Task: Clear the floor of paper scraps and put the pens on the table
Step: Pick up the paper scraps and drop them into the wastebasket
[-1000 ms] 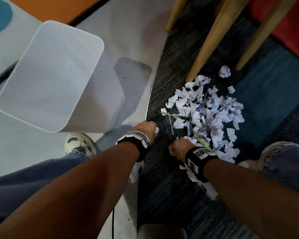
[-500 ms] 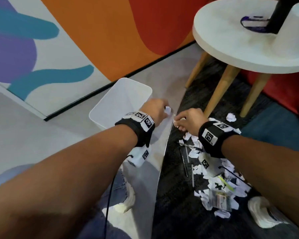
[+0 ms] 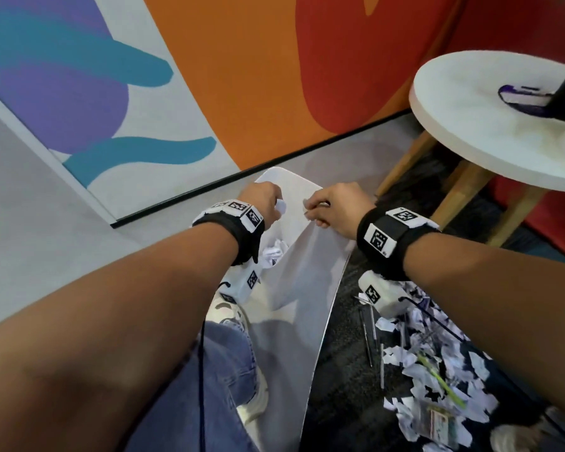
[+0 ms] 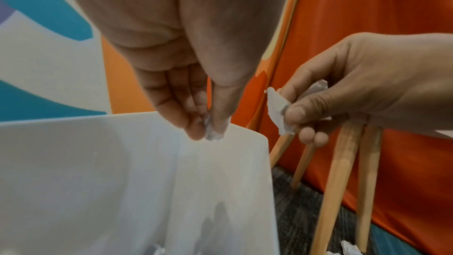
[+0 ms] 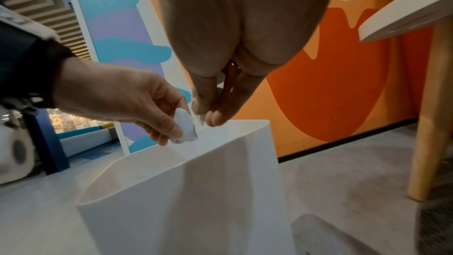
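My left hand (image 3: pixel 274 203) pinches a small white paper scrap (image 4: pixel 212 132) just over the open white bin (image 3: pixel 310 256). Beside it, my right hand (image 3: pixel 312 208) pinches another scrap (image 4: pixel 277 111) above the bin's right rim. In the right wrist view the left hand's scrap (image 5: pixel 185 129) hangs right over the bin mouth (image 5: pixel 171 162). Crumpled scraps (image 3: pixel 276 252) lie inside the bin. A pile of scraps (image 3: pixel 437 380) covers the dark carpet at lower right, with thin dark pens (image 3: pixel 369 334) and a green pen (image 3: pixel 439 378) among them.
A round white table (image 3: pixel 470 135) on wooden legs (image 3: pixel 463 190) stands at the right, with a purple-and-black object (image 3: pixel 529 99) on it. A painted wall (image 3: pixel 242 76) runs behind the bin. My shoe (image 3: pixel 229 314) and jeans knee (image 3: pixel 216 386) are just left of the bin.
Both hands rose from the scrap pile on the carpet and moved left over the bin, each carrying a scrap. The head view tilted up toward the wall and table.
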Demonstrator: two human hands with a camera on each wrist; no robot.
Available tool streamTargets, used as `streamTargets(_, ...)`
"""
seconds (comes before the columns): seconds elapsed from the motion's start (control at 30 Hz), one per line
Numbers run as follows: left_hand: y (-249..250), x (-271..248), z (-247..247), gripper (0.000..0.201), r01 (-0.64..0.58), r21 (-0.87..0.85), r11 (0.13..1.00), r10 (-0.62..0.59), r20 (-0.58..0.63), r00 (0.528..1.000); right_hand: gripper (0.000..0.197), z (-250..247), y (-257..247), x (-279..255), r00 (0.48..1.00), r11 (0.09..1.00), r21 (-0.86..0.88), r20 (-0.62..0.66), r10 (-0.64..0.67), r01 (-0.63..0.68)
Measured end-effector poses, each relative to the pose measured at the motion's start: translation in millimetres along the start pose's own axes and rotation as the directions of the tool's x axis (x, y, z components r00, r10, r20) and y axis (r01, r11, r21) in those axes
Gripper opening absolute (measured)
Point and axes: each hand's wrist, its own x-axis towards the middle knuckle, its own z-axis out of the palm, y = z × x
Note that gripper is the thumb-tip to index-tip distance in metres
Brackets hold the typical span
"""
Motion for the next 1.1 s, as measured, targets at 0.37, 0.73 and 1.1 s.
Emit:
streamTargets(0.37, -13, 10, 19, 0.036, 0.049, 0.12, 0.992, -0.082, 0.287, 0.955, 0.024, 28, 4, 22, 0.999, 0.968, -0.248, 0.012, -0.037, 0.039)
streamTargets(0.73, -16, 11, 19, 0.025, 0.019, 0.206, 0.978, -0.073, 0.258, 0.963, 0.023, 37, 16, 42, 0.998, 0.889, -0.454, -0.023, 0.059, -0.064)
streamTargets(1.1, 89, -7, -2, 0.024, -0.25, 0.099, 0.963, 0.252, -0.007, 0.968, 0.011, -5, 59, -17, 0.912, 0.972, -0.107, -0.378, 0.156, -0.211)
